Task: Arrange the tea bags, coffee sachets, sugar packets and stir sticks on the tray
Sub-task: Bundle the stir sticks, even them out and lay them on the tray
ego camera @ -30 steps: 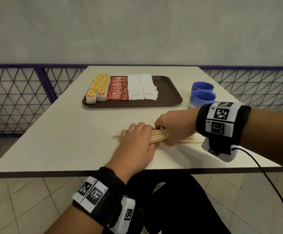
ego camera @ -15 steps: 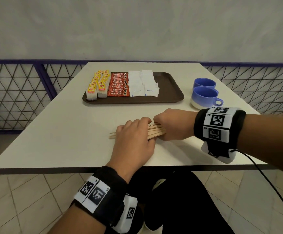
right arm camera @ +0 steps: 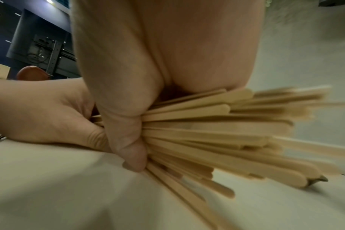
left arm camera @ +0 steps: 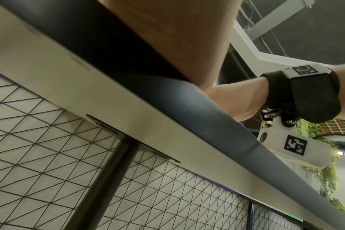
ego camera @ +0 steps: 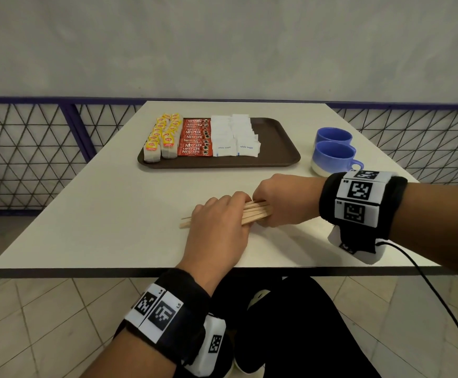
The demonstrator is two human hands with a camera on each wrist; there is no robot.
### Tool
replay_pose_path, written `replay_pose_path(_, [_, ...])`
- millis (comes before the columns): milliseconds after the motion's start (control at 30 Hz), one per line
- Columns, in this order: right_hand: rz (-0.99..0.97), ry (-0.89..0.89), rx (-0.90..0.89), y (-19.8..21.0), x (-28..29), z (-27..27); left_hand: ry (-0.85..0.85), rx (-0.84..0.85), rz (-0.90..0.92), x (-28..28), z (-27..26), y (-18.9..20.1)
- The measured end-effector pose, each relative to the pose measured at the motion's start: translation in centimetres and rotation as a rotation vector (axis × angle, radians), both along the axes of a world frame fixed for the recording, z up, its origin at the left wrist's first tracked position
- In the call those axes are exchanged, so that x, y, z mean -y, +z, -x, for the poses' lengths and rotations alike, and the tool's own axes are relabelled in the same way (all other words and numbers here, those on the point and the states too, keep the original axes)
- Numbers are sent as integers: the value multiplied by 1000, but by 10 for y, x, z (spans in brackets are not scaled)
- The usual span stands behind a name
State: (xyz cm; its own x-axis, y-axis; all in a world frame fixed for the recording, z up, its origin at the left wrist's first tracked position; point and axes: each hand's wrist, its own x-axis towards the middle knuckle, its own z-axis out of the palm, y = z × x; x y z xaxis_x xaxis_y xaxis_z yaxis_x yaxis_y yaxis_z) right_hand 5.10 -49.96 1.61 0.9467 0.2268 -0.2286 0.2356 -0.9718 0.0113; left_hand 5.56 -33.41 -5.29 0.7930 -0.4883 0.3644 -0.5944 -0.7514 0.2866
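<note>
Stir sticks [ego camera: 255, 212], thin pale wooden ones, lie bunched on the worktop [ego camera: 118, 214] near its front edge, pressed together between both hands. From the right wrist view the sticks [right arm camera: 207, 132] fan out loosely at their far ends, some of them blurred. The left hand [ego camera: 218, 231] lies over the bunch's left part with its fingers curled down around it, and a few stick tips poke out to its left. The right hand [ego camera: 282, 201] closes on the other end, thumb [right arm camera: 126, 132] pressed against the side of the sticks; the two hands touch each other at the bundle.

Behind them, well apart, a brown tray [ego camera: 277, 137] sits on the worktop. On its left part stand rows of yellow-tagged tea bags [ego camera: 162, 137], then red Nescafé coffee sachets [ego camera: 195, 137], then white sugar packets [ego camera: 234, 136]; the tray's right part is bare. Two blue cups [ego camera: 334, 151] stand just right of the tray, near the right wrist.

Open worktop stretches between the hands and the tray, and to the left. A wire-mesh railing [ego camera: 25, 151] runs behind the worktop.
</note>
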Motion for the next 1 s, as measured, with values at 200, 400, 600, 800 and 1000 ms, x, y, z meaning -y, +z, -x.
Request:
replay_pose_path(200, [27, -3, -22, 4, -1, -3, 18, 2, -5, 2, -1, -1])
replay_pose_path(400, [77, 12, -6, 2, -5, -5, 21, 15, 9, 0, 1, 0])
replay_pose_path(600, [153, 103, 98, -4, -9, 2, 50, 32, 63, -1, 1, -2])
replay_pose_path(800, [181, 52, 35, -3, -16, 1, 51, 135, 72, -4, 2, -2])
replay_pose_path(1000, [113, -92, 27, 16, -10, -1, 9, 255, 321, -7, 12, 6])
